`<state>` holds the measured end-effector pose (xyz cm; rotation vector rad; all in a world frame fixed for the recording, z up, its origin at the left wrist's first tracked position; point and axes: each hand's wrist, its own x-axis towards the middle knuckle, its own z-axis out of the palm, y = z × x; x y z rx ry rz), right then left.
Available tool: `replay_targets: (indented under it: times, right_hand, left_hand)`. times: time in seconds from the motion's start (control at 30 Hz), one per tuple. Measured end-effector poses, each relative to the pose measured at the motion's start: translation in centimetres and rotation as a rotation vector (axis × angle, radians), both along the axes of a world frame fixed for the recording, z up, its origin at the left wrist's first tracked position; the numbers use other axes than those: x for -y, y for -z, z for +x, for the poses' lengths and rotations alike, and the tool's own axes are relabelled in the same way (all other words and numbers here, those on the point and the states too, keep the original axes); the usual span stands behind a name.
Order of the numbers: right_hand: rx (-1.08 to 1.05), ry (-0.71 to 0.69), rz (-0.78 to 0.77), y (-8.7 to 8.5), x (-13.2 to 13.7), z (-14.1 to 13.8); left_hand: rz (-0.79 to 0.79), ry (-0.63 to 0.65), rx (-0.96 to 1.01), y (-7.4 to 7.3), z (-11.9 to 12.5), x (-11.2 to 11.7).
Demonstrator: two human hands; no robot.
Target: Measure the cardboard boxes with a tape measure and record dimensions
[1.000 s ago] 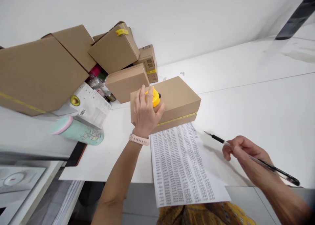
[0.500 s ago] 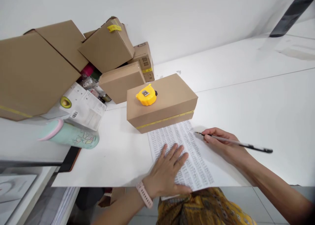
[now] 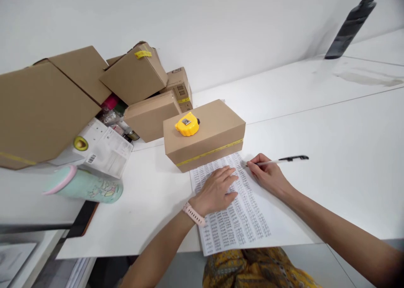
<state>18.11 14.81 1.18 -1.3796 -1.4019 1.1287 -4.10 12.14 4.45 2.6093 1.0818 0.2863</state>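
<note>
My right hand (image 3: pixel 267 175) grips a pen (image 3: pixel 284 159), its tip at the upper right part of a sheet of paper (image 3: pixel 227 227) covered in columns of small writing. My left hand (image 3: pixel 217 189), with a pink band (image 3: pixel 193 214) at the wrist, lies on the paper's upper middle, fingers stretched out and a little apart. Just beyond the paper stands a cardboard box (image 3: pixel 206 132) with a yellow strip along its side. On top of that box sits a yellow tape measure (image 3: pixel 187 124). The paper's far edge meets or slips under the box; I cannot tell which.
Several cardboard boxes (image 3: pixel 132 75) are piled at the back left against the wall. A mint-green bottle (image 3: pixel 91 185) lies on its side before a white package (image 3: pixel 109 149) with an avocado picture. A dark bottle (image 3: pixel 347 31) stands at the back right of the white table (image 3: pixel 334 162).
My left hand has moved up the paper, away from the table's front edge. My right hand has shifted slightly left and up, bringing the pen tip onto the sheet. The view has shifted a little.
</note>
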Motion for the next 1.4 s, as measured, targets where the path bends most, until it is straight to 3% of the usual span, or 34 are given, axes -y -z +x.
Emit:
replay_targets:
  times: [0.1,0.23,0.73,1.13,1.4]
  right_hand:
    - [0.06,0.026,0.006,0.1,-0.1,0.0]
    - [-0.058,0.005,0.029,0.2,-0.2,-0.2]
    - [0.163,0.014,0.105,0.0,-0.7,-0.4]
    - [0.177,-0.023,0.096,0.6,-0.7,-0.2]
    - [0.168,-0.023,0.108,0.1,-0.8,-0.3]
  left_hand:
    - [0.065,0.012,0.055,1.1,1.2,-1.6]
    - [0.095,0.001,0.101,2.1,1.6,-1.8]
    - [-0.014,-0.02,0.065,2.2,1.9,-1.5]
    - [-0.015,-0.025,0.081,2.3,1.9,-1.6]
    - [-0.014,-0.028,0.082,2.5,1.9,-1.5]
